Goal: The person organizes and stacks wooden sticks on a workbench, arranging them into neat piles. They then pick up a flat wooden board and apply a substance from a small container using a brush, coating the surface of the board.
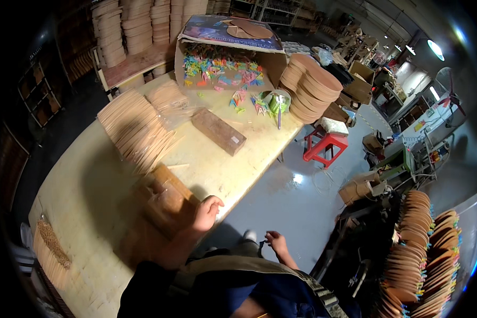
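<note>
A flat wooden block [167, 199] is lying at the near edge of the pale worktop [90, 212], just below the middle of the frame, and it is being touched by the left hand [206, 211], which is resting on the worktop edge with its fingers curled loosely, gripping nothing. The right hand [276, 244] is being held lower, right of centre, off the worktop and above the grey floor [291, 196]; its fingers are bent, and whether anything is being pinched cannot be told.

Above the block, fanned rows of thin wooden slats [135, 130] are lying at left of centre, with a bagged bundle of slats [169, 100] just beside them. A brown rectangular block [218, 131] is lying further up, near the centre. At the upper middle, a tipped cardboard box [228, 53] is spilling coloured clips [222, 71] onto the worktop. Stacks of round wooden discs [308, 85] are leaning to its right. A red stool [326, 143] is standing on the floor beyond the worktop, and clipped wooden pieces [424, 249] are hanging at the lower right.
</note>
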A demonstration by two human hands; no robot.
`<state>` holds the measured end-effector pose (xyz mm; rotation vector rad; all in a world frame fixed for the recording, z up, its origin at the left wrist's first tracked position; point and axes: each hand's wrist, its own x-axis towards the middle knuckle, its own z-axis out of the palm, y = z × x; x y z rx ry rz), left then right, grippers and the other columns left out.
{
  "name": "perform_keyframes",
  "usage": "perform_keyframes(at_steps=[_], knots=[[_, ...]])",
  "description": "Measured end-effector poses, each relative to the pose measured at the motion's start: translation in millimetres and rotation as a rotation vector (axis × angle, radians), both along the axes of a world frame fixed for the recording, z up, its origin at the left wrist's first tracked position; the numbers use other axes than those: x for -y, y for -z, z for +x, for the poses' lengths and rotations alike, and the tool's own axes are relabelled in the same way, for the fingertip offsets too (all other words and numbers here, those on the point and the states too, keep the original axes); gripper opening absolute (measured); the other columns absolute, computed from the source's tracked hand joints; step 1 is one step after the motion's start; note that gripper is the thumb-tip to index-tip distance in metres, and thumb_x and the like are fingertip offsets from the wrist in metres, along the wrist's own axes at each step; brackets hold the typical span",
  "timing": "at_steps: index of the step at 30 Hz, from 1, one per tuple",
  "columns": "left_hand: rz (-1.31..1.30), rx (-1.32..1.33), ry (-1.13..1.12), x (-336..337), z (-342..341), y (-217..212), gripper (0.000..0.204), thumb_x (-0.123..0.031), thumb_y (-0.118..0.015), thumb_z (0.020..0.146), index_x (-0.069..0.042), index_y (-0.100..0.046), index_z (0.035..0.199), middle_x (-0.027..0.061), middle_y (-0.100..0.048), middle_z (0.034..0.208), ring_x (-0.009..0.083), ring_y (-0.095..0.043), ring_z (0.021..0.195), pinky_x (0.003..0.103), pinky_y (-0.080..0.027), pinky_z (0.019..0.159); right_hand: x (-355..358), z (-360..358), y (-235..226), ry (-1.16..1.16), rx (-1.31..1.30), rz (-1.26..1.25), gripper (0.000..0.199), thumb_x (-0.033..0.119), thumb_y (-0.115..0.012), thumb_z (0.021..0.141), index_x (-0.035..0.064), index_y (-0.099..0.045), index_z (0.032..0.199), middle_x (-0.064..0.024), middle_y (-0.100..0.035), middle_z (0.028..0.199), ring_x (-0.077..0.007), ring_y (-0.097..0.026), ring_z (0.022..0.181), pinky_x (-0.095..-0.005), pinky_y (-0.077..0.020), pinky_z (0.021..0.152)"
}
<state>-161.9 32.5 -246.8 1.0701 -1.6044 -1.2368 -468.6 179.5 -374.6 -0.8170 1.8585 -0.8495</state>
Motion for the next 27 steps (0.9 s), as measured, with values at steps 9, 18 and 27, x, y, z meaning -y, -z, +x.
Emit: perform_keyframes(at_steps=[9, 18, 27], knots=[[0.246, -0.099, -0.286, 41, -51, 14, 0.019, -0.013, -0.045, 0.097, -0.003, -0.059, 0.106, 0.0007, -0.052, 0.071, 0.008, -0.048, 0.059, 0.024, -0.044, 0.057, 331, 49, -123, -0.523, -0.641, -0.991, 0.05, 0.016, -0.069, 0.076, 0.0031, -0.054, 0.122, -0.023, -0.051, 0.125, -0.0416, -0.049, 0.106, -0.047, -0.0411, 0.093], [0.447, 0.048, -0.723, 86, -138, 26, 0.023, -0.017, -0.052, 0.095, -0.005, -0.062, 0.112, 0.0015, -0.052, 0.07, 0.0104, -0.049, 0.062, 0.028, -0.042, 0.058, 419, 56, -130, -1.092, -0.673, -0.478, 0.089, 0.04, -0.07, 0.076, 0.0035, -0.026, 0.144, -0.0275, -0.034, 0.139, -0.0437, -0.041, 0.121, -0.0506, -0.0404, 0.096], [0.353, 0.24, -0.833, 102, -169, 37, 0.021, -0.015, -0.053, 0.093, -0.005, -0.062, 0.109, 0.0072, -0.058, 0.072, 0.0122, -0.052, 0.064, 0.03, -0.045, 0.061, 503, 26, -51, -0.835, -0.528, -0.632, 0.046, 0.034, -0.059, 0.083, 0.0076, -0.05, 0.12, -0.0168, -0.053, 0.114, -0.0375, -0.048, 0.108, -0.0518, -0.0415, 0.088]])
